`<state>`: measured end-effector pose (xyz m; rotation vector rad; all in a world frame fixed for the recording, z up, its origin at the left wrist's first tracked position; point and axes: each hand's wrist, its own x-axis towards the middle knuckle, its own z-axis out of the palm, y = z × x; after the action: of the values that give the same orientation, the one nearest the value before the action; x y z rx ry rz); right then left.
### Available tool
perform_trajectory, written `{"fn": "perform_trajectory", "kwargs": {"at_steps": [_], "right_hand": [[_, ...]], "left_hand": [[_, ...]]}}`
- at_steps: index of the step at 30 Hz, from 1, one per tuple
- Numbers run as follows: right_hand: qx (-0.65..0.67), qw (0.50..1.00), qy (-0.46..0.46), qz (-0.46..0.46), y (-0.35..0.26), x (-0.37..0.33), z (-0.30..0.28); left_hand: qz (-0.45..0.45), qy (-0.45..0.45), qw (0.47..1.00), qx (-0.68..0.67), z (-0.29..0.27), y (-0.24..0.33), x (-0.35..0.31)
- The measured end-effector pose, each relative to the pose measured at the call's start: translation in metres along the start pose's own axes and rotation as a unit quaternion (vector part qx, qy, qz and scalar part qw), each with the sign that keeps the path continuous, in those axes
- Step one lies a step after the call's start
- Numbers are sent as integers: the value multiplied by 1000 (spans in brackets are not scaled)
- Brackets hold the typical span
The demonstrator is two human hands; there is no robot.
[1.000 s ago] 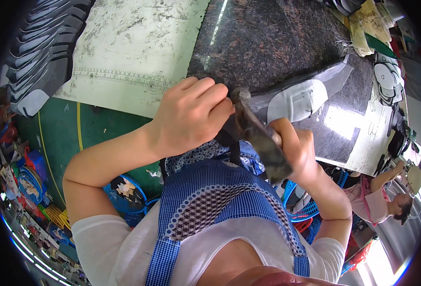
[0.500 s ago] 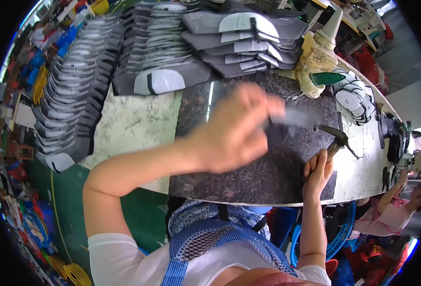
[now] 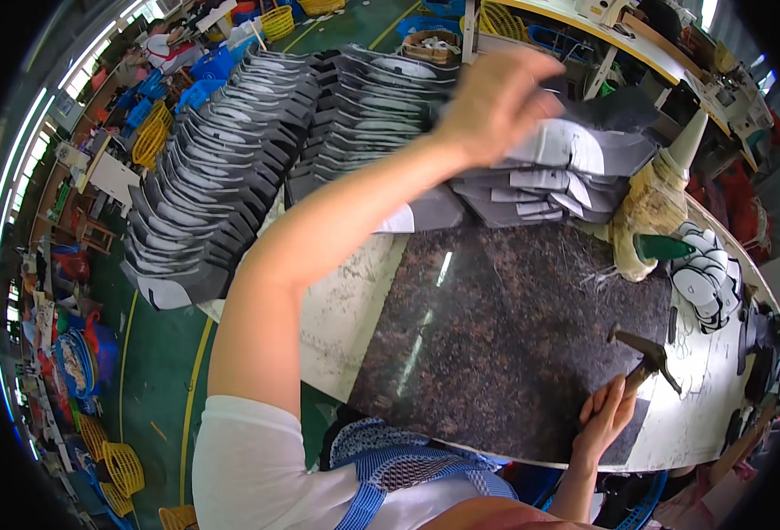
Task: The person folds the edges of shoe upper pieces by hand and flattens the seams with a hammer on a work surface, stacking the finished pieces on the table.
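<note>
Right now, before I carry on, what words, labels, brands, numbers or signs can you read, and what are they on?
No text can be read.
White surface left of the dark slab: faint marks, too small to read.
White surface right of it: thin dark lines, no readable writing.
Hammer in the right hand: no lettering I can make out.
Stacked grey pieces: none readable.

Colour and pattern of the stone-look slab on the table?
The slab is near-black with brown speckling; best seen in the head view.
</note>
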<state>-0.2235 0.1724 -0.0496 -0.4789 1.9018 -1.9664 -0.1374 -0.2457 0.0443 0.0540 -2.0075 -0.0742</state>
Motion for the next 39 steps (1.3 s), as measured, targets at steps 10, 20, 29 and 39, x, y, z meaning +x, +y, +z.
{"fn": "perform_trajectory", "kwargs": {"at_steps": [10, 20, 29, 39], "right_hand": [[-23, 1000, -3, 17, 2, 3, 2], [-62, 998, -2, 11, -1, 6, 7], [-123, 992, -23, 18, 4, 10, 13], [-134, 989, -47, -27, 15, 12, 1]], "left_hand": [[-209, -251, 863, 385, -91, -198, -85], [-221, -377, 831, 344, -170, -129, 3], [-373, -444, 767, 276, -327, -116, -56], [-292, -271, 898, 186, -265, 37, -149]]}}
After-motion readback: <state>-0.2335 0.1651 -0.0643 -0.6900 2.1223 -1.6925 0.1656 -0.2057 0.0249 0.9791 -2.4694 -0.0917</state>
